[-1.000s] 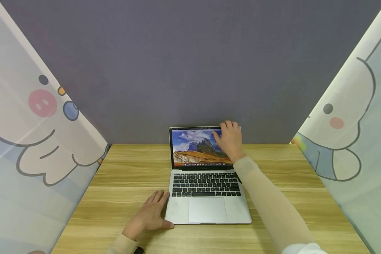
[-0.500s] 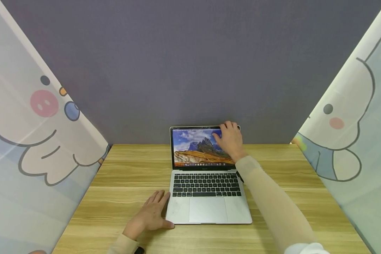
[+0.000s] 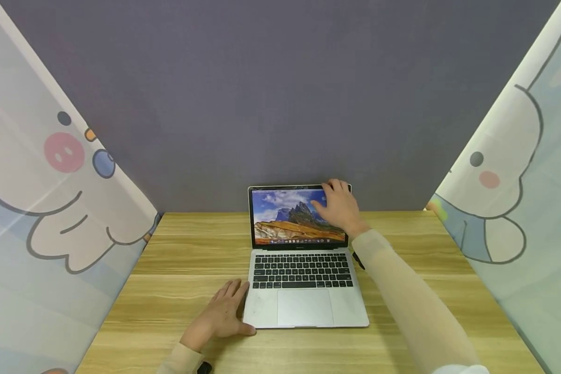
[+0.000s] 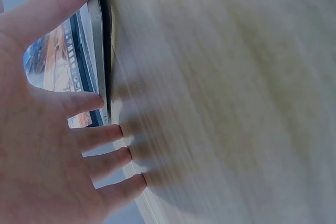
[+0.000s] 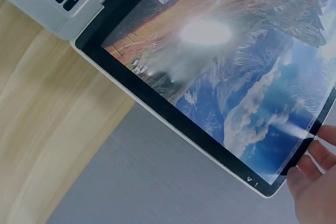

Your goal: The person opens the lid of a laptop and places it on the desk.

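Note:
A silver laptop (image 3: 305,307) stands unfolded on the wooden table, its lit screen (image 3: 285,215) showing a mountain picture. At the lid's upper right corner, my right hand (image 3: 340,205) grips the top edge, with fingers over it and the thumb in front of the screen. The right wrist view shows those fingers (image 5: 317,156) at the lid's rim. My left hand (image 3: 222,312) rests beside the base's left side, fingers spread and fairly straight. In the left wrist view its fingertips (image 4: 137,181) meet the table, and the thumb lies along the laptop's edge.
The light wood table (image 3: 182,249) extends on both sides of the laptop. A grey panel (image 3: 285,104) rises behind it, close to the lid. Cartoon-printed curtains hang at the left (image 3: 42,208) and right (image 3: 505,182).
My right wrist and forearm have shifted slightly right while the hand stays at the lid's corner. The left hand and the laptop look nearly unchanged; the view has moved a little.

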The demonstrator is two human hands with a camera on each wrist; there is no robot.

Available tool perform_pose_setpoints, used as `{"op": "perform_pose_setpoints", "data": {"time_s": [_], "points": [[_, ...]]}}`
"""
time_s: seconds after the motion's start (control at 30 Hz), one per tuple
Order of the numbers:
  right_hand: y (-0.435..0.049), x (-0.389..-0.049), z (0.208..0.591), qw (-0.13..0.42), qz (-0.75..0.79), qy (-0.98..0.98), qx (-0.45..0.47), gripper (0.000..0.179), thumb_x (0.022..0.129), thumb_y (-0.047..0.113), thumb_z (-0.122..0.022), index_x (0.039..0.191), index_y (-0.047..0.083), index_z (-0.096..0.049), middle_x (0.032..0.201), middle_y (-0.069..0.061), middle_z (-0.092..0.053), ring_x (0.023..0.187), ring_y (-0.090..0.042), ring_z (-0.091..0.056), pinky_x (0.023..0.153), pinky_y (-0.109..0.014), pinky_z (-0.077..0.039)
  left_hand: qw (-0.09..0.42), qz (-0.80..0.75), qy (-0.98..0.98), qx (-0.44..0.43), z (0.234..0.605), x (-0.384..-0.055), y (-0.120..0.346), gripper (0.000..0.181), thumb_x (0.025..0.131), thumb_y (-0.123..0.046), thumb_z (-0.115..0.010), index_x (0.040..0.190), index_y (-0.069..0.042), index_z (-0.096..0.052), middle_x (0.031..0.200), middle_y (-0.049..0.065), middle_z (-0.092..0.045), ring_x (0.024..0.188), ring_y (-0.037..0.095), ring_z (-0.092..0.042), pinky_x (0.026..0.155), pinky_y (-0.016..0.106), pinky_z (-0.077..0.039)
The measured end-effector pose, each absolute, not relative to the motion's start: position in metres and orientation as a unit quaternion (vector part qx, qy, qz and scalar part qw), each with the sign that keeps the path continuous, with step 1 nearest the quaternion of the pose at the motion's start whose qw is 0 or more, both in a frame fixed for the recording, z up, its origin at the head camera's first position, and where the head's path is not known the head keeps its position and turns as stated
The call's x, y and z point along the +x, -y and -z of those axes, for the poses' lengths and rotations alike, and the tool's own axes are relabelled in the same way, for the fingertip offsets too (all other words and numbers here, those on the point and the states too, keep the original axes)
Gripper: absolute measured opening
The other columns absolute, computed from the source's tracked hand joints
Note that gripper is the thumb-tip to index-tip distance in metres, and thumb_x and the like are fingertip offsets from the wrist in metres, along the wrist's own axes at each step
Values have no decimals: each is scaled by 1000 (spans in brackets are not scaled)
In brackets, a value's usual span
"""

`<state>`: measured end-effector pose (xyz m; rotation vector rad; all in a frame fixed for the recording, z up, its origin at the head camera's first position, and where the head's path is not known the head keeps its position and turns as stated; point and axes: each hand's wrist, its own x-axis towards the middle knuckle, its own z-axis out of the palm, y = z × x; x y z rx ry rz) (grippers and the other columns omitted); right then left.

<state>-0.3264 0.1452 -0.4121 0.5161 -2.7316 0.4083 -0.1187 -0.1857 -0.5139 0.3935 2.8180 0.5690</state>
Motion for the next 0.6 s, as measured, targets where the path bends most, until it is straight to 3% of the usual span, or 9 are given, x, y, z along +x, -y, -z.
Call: {"op": "perform_pose_setpoints", "data": {"time_s": [0.27,0.6], "points": [[-144,-316,405,156,-126,961,188,67,102,50,-53,147,0,-50,145,-20,-44,136,-39,-37,106,-56,-43,123,-180,-967,130,512,-121,188,118,66,-60,-88,155,-2,-38,158,28,-33,146,50,-27,116,65,-26],[-147,-308,406,168,-112,959,199,61,102,45,-55,146,4,-52,144,-20,-45,136,-38,-39,106,-56,-44,127,-171,-968,130,512,-124,187,118,64,-59,-90,154,-2,-39,158,27,-34,145,50,-29,115,65,-29]]}}
